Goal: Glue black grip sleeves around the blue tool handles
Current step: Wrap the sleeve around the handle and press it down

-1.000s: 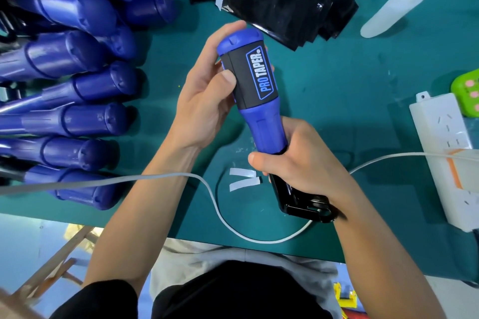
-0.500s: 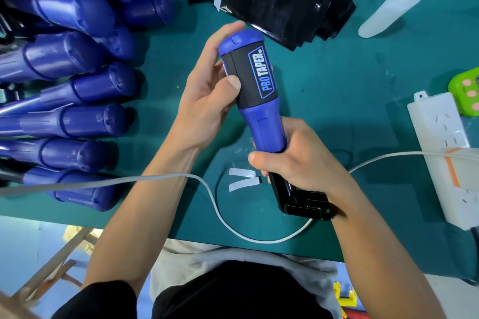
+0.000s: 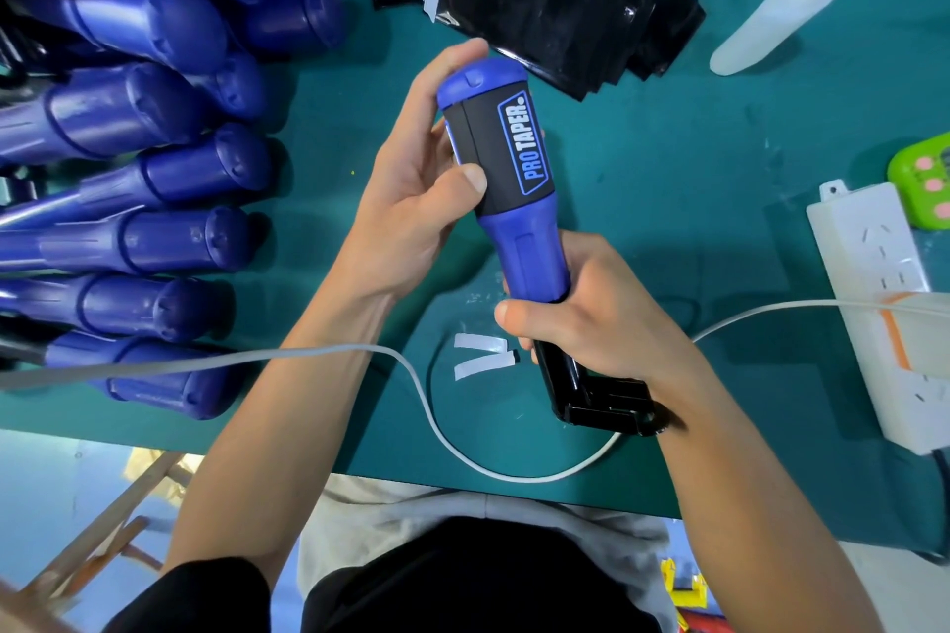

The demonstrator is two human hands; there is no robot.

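A blue tool handle (image 3: 532, 242) stands tilted over the green table, its rounded cap pointing away from me. A black grip sleeve (image 3: 501, 154) printed "PRO TAPER" is wrapped around its upper half. My left hand (image 3: 411, 190) curls round the sleeve from the left, thumb pressing on the sleeve's lower left edge. My right hand (image 3: 591, 319) grips the handle's lower blue end, above the tool's black bracket (image 3: 591, 396). A stack of black sleeves (image 3: 565, 0) lies at the top centre.
Several bare blue handles (image 3: 154, 170) are piled along the left. A white cable (image 3: 360, 355) loops across the table's front edge. A white power strip (image 3: 884, 303) and a green gadget (image 3: 925, 175) sit at right. Two white backing strips (image 3: 480, 355) lie under the tool.
The handle has turned slightly so the printed label faces a little more to the right. Both hands keep their holds in nearly the same place.
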